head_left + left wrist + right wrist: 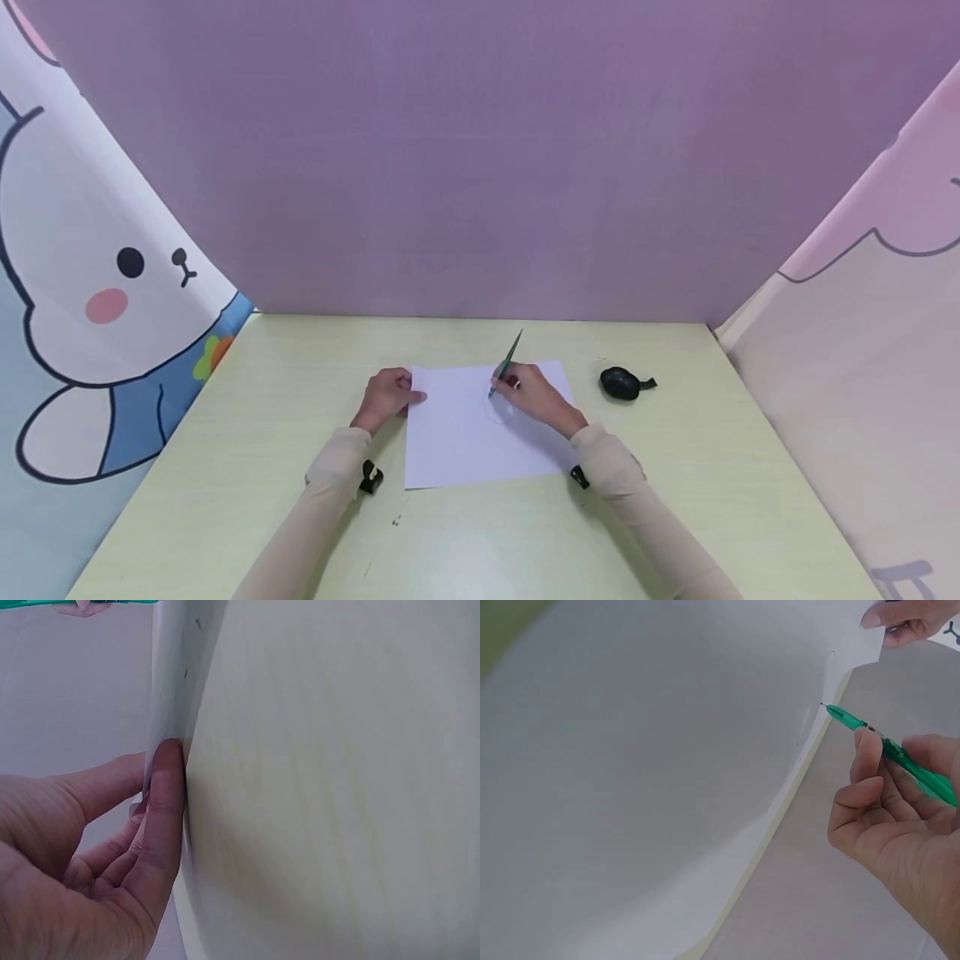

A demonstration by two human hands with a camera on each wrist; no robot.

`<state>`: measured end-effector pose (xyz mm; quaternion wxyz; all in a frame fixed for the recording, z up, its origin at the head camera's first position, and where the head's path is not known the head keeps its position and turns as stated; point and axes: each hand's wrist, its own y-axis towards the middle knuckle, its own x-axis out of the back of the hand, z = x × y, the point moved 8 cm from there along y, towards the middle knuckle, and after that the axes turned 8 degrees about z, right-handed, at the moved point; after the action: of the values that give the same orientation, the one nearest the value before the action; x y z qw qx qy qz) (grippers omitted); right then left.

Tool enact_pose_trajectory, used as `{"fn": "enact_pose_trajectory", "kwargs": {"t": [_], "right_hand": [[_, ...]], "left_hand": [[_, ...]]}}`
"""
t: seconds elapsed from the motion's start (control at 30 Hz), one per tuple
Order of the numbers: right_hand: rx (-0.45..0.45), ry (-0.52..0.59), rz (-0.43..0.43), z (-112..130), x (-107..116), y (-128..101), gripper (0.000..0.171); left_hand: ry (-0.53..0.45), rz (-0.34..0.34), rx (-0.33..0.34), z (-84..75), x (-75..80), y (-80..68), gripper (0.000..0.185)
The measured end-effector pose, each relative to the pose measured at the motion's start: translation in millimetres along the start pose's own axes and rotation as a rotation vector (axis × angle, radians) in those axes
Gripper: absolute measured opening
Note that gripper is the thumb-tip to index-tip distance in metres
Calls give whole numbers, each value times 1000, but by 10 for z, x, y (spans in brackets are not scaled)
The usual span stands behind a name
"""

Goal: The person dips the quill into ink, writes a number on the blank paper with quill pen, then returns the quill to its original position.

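A plain purple wall [480, 167] stands behind the scene, flanked by cartoon-printed panels [75, 217]. In front of it spreads a pale yellow-green, wood-grained tabletop [720, 500]. A flat, rectangular sheet of white paper [446, 442] lies near its middle, short of the far edge; it should be light, limp and easily creased, so a margin is the place to hold it. The left hand [386, 393] has its grip there, pinching the left edge with the thumb on top. The right hand [542, 400] rests over the sheet's right part, its grip closed. Leftward, the tabletop gives generous room for sliding the sheet; rightward, a rounded black object with a short tab [620, 383] narrows it. Smallest is the slim green pen [510, 357] in the right grip, held low near its point. It looks light, stiff and perhaps slippery; whether its nib touches the paper is hard to tell.
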<state>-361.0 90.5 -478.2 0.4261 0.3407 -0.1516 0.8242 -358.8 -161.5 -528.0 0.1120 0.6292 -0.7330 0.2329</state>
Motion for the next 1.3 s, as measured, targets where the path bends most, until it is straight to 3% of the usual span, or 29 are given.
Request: {"fn": "enact_pose_trajectory", "kwargs": {"t": [1.3], "right_hand": [[-20,11,33,-52,-29,3,17]], "left_hand": [[6,-2,-3,-7,-19,15,27]]}}
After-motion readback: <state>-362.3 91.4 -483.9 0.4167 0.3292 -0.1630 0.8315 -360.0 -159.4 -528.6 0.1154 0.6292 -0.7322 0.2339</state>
